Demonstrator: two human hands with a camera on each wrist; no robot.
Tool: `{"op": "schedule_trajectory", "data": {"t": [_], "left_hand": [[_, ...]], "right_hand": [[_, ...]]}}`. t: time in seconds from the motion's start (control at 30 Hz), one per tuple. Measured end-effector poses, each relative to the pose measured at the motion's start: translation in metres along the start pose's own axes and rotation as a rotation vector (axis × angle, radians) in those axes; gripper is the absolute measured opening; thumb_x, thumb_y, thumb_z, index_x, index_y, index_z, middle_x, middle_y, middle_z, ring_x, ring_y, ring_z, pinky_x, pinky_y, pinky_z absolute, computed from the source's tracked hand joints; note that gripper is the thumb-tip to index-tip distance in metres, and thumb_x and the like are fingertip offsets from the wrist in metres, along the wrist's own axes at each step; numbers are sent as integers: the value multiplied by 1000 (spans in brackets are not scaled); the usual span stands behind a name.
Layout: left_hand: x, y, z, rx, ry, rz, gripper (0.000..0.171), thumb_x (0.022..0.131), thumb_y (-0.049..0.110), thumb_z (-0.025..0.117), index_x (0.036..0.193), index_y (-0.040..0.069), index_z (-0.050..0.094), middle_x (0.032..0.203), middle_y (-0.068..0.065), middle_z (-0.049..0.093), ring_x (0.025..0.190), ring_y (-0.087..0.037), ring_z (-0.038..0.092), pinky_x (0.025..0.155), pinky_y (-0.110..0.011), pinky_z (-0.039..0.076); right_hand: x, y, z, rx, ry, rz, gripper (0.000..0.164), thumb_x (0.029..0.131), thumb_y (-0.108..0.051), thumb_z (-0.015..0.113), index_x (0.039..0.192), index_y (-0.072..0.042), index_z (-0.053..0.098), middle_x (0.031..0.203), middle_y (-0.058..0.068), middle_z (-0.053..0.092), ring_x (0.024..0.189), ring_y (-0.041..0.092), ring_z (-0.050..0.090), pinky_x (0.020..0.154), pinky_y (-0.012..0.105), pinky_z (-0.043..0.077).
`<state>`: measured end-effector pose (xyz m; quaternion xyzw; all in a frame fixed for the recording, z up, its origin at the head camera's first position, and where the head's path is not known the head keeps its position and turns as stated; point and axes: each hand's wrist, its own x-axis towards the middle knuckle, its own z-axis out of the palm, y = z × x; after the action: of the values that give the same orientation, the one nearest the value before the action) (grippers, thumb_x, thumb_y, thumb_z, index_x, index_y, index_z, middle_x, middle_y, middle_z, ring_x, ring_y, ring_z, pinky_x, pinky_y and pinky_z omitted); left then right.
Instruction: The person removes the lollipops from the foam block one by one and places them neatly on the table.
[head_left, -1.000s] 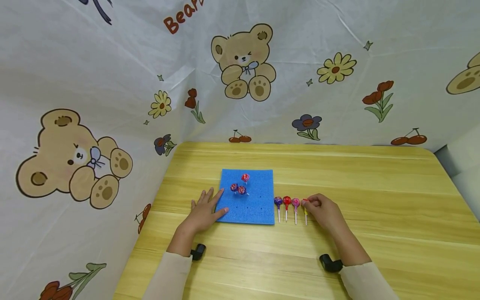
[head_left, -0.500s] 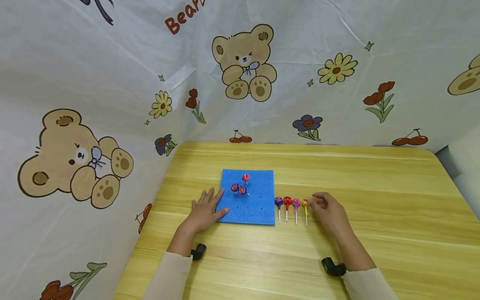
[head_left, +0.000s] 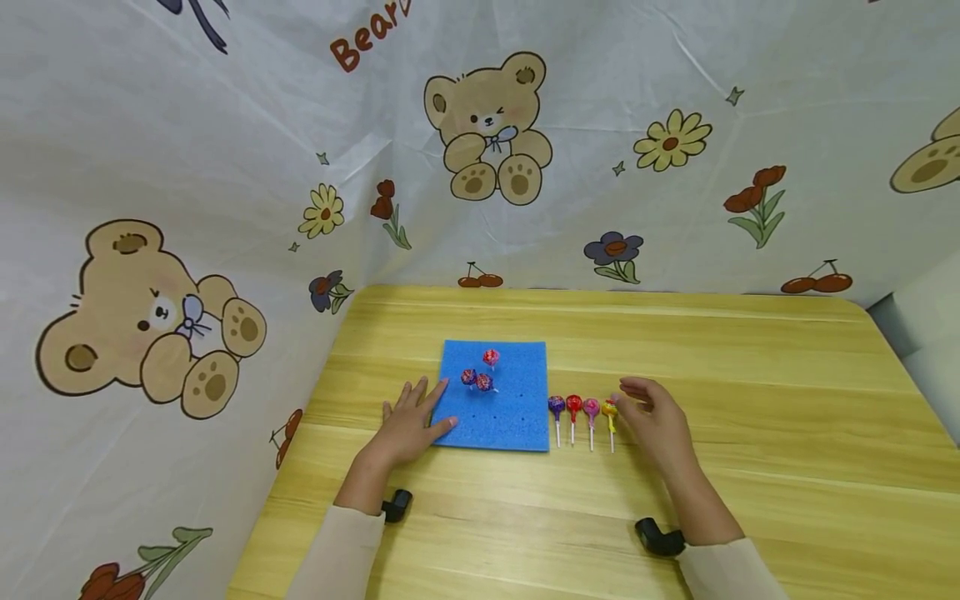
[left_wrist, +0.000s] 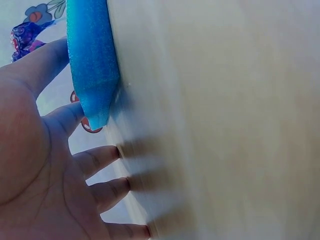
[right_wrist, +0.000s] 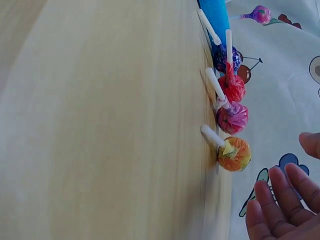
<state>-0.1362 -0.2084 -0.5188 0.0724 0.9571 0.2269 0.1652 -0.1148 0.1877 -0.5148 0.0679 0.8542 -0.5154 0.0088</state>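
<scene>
My left hand [head_left: 405, 429] lies spread at the left edge of a blue foam board [head_left: 517, 432]. Its thumb and index finger touch the board, while the other fingertips meet the tabletop. Standing in the foam are a pink-red lollipop [head_left: 491, 357] and two dark purple-red ones [head_left: 468, 377]. Right of the board lies a row: a purple lollipop [head_left: 556, 404], a red lollipop [right_wrist: 232, 89], a pink lollipop [right_wrist: 233, 118] and a yellow-orange lollipop [right_wrist: 234, 154]. My right hand [head_left: 660, 421] hovers just right of the yellow-orange one, fingers loose, holding nothing.
The wooden table [head_left: 787, 392] extends right of the row and toward me. A white cloth [head_left: 585, 183] printed with bears and flowers hangs behind and at the left. Each wrist wears a black camera mount [head_left: 660, 537].
My right hand has let go of the yellow-orange lollipop and drawn slightly back to the right, its fingers parting. That lollipop now shows fully in the row. My left hand has stayed put.
</scene>
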Motion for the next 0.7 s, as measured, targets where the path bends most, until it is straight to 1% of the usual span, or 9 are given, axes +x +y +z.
{"op": "schedule_trajectory", "data": {"t": [0.17,0.23,0.33,0.4,0.47,0.6,0.7], "left_hand": [[-1,-1,1,-6,8,2,75,99,56,56,162,33,23,171,-14,13,158,-43,0,115,-79,0],[0,-1,2,-4,11,3,74,99,56,56,162,33,24,171,-15,13,158,-43,1,115,-80,0],[0,-2,2,-2,10,7,74,99,56,56,162,33,23,171,-15,13,158,-43,1,115,-80,0],[0,-2,2,1,11,8,74,99,56,56,162,33,24,171,-15,13,158,-44,1,114,-80,1],[0,-2,2,2,11,10,74,99,56,56,162,33,23,171,-15,13,158,-44,1,114,-80,1],[0,-1,1,-1,9,11,74,99,55,56,162,32,24,171,-15,13,158,-44,0,114,-80,1],[-1,-1,1,-3,3,10,74,100,55,56,162,32,23,171,-15,12,158,-43,0,114,-80,0]], "right_hand": [[0,-4,6,-20,-41,-58,48,102,-34,62,138,-3,57,140,17,59,129,36,57,107,52,47],[0,-5,9,-28,-48,-74,46,101,-31,63,137,-3,58,138,16,60,127,35,59,103,38,52],[1,-7,14,-26,-49,-100,41,100,-23,65,135,-3,59,136,16,62,124,35,61,101,37,54],[1,-9,16,-26,-54,-115,39,100,-21,66,134,-2,60,135,17,62,123,36,61,102,38,54],[2,-11,19,-25,-65,-124,40,100,-21,66,134,-1,59,134,18,62,124,37,61,105,52,50],[2,-15,25,-34,-92,-123,42,100,-25,65,134,-3,59,136,15,61,126,36,59,106,53,49],[2,-19,31,-45,-104,-134,40,100,-25,66,134,-4,60,135,14,62,125,36,60,104,52,51]]}}
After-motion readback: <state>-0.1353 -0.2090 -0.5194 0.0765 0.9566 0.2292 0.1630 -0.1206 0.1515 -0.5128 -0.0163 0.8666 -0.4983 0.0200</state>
